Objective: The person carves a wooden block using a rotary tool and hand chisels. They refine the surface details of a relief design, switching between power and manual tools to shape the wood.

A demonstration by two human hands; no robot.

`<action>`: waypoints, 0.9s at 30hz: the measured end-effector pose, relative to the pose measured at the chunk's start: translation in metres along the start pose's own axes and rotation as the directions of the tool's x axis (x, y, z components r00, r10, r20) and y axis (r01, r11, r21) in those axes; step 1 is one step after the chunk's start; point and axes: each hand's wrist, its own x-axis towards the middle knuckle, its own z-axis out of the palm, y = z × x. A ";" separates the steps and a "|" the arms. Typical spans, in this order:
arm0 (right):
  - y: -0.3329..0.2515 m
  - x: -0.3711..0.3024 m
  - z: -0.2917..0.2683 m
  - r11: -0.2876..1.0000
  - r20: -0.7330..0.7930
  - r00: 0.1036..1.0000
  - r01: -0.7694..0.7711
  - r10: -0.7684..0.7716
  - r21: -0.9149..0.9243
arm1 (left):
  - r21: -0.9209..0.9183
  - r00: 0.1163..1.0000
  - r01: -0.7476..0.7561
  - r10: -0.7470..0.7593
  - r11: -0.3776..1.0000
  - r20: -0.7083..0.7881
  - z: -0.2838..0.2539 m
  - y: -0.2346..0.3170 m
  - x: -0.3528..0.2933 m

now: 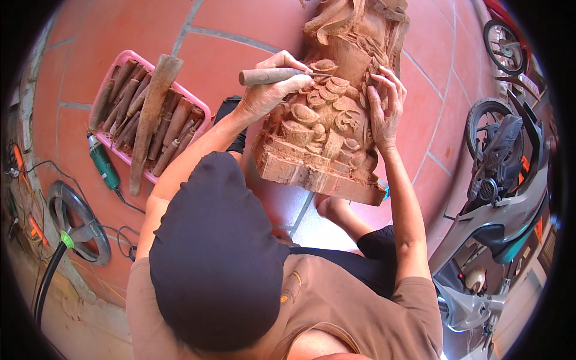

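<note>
A carved wooden figure [330, 114] stands or leans in front of me, its thick base towards me, with rounded lumps and overlapping coin-like discs in relief. In my left hand [271, 90] is a carving chisel [267, 76] with a round wooden handle. Its thin metal blade points right and meets the carving near the discs. My right hand [387, 111] lies against the carving's right side, fingers bent and slightly apart, holding no tool. Wood dust and crumbs cling to the carved surface.
At left, a pink basket [207, 114] holds several wooden-handled tools, with a long wooden bat [157, 114] across it. Beside it lie a green power tool [103, 163] and a wheel-like ring [78, 222]. Grey motorbike parts [504, 204] stand right on red tiles [144, 30]. Dark cloth [216, 258] covers the lower left.
</note>
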 end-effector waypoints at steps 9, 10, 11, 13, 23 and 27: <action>-0.002 0.001 0.000 1.000 0.002 1.000 0.002 -0.002 0.014 | -0.104 0.989 0.033 -0.048 0.994 -0.137 -0.030 -0.005 -0.014; -0.002 0.001 -0.001 1.000 0.002 1.000 0.002 -0.002 0.006 | -0.167 0.992 -0.004 -0.018 0.986 -0.129 -0.025 0.000 -0.009; -0.001 0.000 0.000 1.000 0.003 1.000 0.001 -0.001 -0.001 | -0.213 0.997 0.012 -0.027 0.977 -0.067 -0.021 0.001 -0.006; -0.001 0.001 0.001 1.000 0.004 1.000 0.002 -0.002 -0.004 | -0.237 0.995 0.059 -0.075 0.970 -0.060 -0.017 -0.001 -0.004; -0.001 -0.001 -0.001 1.000 0.010 1.000 -0.012 0.012 0.002 | -0.034 0.990 0.138 -0.138 0.990 0.015 -0.032 0.014 0.012; -0.005 0.002 0.000 1.000 0.007 1.000 -0.008 0.008 0.023 | -0.176 0.996 0.047 -0.059 0.983 -0.063 -0.017 -0.001 0.000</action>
